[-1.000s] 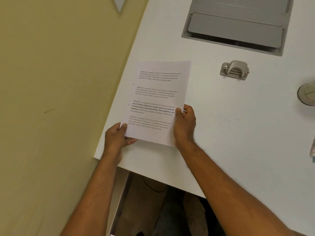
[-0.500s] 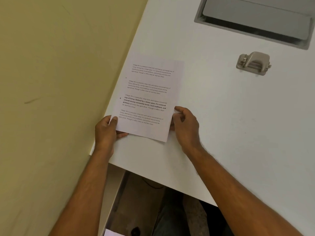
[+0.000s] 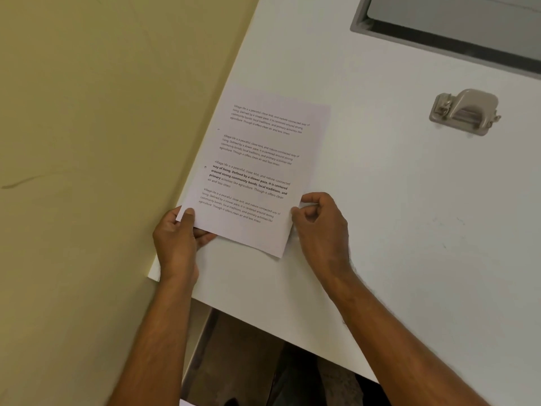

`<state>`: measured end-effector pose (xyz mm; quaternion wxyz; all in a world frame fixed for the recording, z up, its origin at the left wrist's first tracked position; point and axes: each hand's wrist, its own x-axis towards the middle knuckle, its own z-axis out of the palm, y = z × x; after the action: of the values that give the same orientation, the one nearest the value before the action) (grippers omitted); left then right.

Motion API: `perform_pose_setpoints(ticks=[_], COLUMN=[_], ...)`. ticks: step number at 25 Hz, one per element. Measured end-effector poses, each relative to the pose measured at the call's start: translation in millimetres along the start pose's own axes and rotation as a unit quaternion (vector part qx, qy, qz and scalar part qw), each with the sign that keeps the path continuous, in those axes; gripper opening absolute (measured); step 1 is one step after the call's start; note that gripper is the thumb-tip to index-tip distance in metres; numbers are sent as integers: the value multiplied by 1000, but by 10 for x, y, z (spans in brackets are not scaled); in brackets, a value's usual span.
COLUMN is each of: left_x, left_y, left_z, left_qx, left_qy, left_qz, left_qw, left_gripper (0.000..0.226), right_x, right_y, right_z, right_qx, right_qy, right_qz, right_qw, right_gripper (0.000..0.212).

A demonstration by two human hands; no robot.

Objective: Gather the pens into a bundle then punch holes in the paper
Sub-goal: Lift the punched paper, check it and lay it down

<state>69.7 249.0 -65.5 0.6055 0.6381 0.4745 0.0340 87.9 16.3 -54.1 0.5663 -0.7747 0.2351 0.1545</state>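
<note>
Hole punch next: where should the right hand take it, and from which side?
Probably grip the hole punch across its domed lever, thumb on one long side and fingers on the other, coming from above. It sits flat on the table, apart from the paper, with bare tabletop around it.

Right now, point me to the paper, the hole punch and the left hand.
paper (image 3: 257, 171): head view, middle of the printed sheet.
hole punch (image 3: 465, 112): head view, top of its metal lever.
left hand (image 3: 175, 244): head view, back of the hand pinching the sheet's near left corner.
</note>
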Motion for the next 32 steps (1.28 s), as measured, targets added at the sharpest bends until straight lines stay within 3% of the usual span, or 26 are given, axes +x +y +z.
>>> perform_pose_setpoints(ticks=[9, 13, 17, 20, 22, 25, 27, 29, 32], left_x=[32, -11, -280, -619, -893, -1344, -1556, -1707, -1808], left_y=[34, 105, 117, 8, -114, -382, -585, -756, -952], left_z=[19, 25, 42, 124, 286, 659, 925, 1189, 1495], left_qx=[76, 197, 412, 430, 412, 397, 410, 456, 522], left_qy=[9, 32, 79, 67, 7, -111, -179, -220, -217], left_qz=[7, 39, 92, 135, 224, 393, 450, 446, 439], left_qw=[997, 979, 903, 890, 883, 822, 773, 737, 698], left_gripper=[24, 24, 44, 48, 41, 39, 48, 64, 76], right_x=[-47, -23, -32, -195, -353, -485, -495, -462, -400], right_y=[39, 31, 78, 224, 459, 892, 1093, 1239, 1400], right_z=[-66, -97, -178, -357, -546, -924, -1207, -1514, -1968], right_qx=[-26, -22, -59, -125, -221, -399, -445, -444, -399], right_qy=[-8, -11, -19, -9, -10, -14, 10, 75, 209], right_qz=[-15, -12, -20, -97, -198, -277, -263, -223, -141], right_qw=[1000, 1000, 998, 987, 955, 874, 856, 864, 881], right_gripper=[24, 20, 20, 20, 31, 50, 58, 62, 65])
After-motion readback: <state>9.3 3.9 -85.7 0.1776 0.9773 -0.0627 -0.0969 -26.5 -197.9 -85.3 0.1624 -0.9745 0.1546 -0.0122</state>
